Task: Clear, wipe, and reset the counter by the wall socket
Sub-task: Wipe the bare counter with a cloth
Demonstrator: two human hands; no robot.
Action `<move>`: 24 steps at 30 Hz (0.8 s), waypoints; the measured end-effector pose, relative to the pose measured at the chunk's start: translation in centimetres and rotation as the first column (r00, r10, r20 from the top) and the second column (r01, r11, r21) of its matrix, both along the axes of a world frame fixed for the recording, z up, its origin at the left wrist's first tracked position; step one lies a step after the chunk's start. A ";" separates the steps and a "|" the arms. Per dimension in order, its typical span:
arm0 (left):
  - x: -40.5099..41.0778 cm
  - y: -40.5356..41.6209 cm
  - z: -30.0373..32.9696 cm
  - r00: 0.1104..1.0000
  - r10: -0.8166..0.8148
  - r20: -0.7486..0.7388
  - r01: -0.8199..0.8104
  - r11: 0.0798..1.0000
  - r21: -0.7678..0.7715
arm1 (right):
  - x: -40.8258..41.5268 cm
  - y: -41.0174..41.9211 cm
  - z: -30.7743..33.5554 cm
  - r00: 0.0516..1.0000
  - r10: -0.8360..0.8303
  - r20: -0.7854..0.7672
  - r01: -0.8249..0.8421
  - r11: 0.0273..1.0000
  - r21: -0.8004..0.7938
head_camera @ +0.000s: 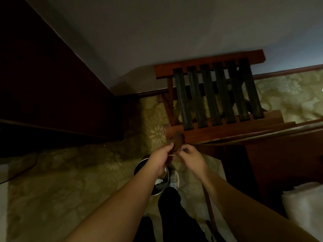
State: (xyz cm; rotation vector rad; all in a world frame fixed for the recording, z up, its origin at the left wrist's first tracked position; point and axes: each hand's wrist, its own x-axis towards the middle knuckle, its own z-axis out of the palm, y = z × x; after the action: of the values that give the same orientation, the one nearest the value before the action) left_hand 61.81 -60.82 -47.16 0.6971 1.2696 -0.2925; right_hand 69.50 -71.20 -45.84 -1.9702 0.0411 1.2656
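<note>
A patterned green-gold carpet [70, 180] spreads beneath and to the left of both hands. Beyond the hands, against the pale wall [157, 32], stands a wooden luggage rack [218, 130] with dark straps [209, 95] running across its top; its near rail lies just past the fingertips. To the right of the right hand, a dark wooden furniture edge [279, 133] runs off toward the frame edge, with a pale bundle [305, 206] lower down near the right forearm. Far to the left of the left hand is dark wood panelling [43, 84].

Directly under the left wrist sits a round metal waste bin [153, 189] with something pale inside. Just right of it, below the hands, a light-coloured shoe [174, 179] shows above a dark trouser leg [173, 210].

The left hand [161, 159] and right hand [191, 158] are held close together over the bin, and between them is a small brown crumpled item [177, 142], possibly a cloth, though the dim light leaves that uncertain. The left hand's fingers curl onto its left side, pinching it. The right hand's fingers are curled at its right edge, and appear to pinch it too.
</note>
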 end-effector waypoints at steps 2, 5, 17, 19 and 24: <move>-0.8 0.4 2.0 0.995 0.089 0.037 -0.084 0.989 -0.119 | -0.1 0.2 2.5 0.995 0.098 0.007 -0.098 0.994 0.048; -3.0 1.6 5.4 0.975 0.183 0.129 -0.147 0.957 -0.248 | -0.9 1.0 6.5 0.978 0.207 0.022 -0.208 0.964 0.166; -19.2 7.0 23.7 0.863 0.241 0.445 -0.366 0.904 0.221 | -13.8 9.2 22.5 0.833 0.421 0.360 -0.514 0.830 0.218; -23.1 7.8 25.9 0.862 0.218 0.458 -0.397 0.852 0.342 | -17.3 10.7 24.5 0.791 0.448 0.417 -0.566 0.795 0.220; -33.5 9.2 30.6 0.863 0.203 0.462 -0.454 0.713 0.534 | -26.9 13.8 28.8 0.643 0.507 0.574 -0.705 0.684 0.186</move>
State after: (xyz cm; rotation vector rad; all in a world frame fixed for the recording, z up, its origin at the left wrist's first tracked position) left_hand 28.33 -51.63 -16.58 1.0127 1.0850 0.5919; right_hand 42.63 -57.39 -17.04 -1.9193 -1.1690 1.0066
